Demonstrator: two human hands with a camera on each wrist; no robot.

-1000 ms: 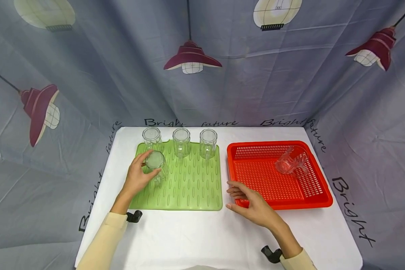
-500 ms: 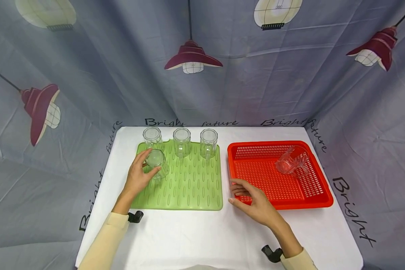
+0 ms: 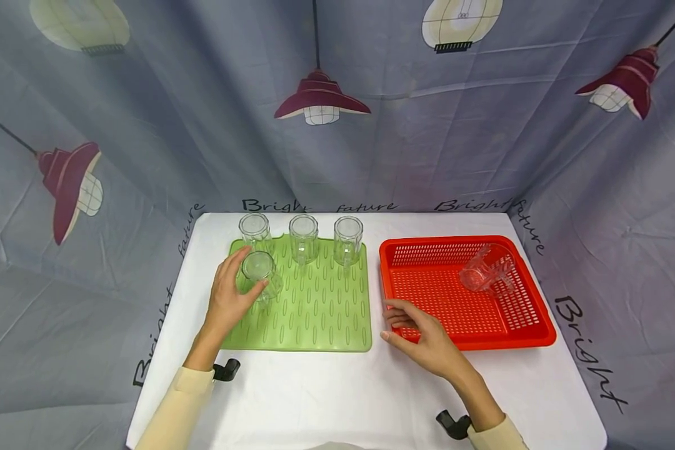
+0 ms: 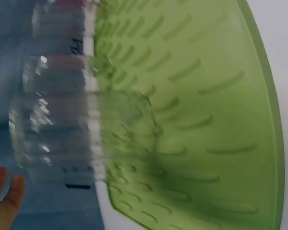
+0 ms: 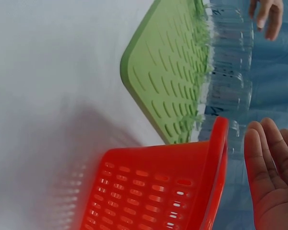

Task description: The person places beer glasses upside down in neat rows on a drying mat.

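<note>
Left hand point(image 3: 229, 300) grips a glass point(image 3: 260, 270) on the green mat point(image 3: 315, 312) (centre-left); right hand point(image 3: 422, 337), fingers relaxed, likely reaches next into the red basket point(image 3: 467, 342).

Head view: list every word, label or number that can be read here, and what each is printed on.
"Bright": backdrop cloth, printed behind the table, again at far right, and along its right side; partly hidden at lower left.
"fature", as it reads: the same cloth, behind the table and at both back corners.
Glasses, green mat, red basket: no readable text.
Wrist views: dark marks, too blurred to read.
</note>
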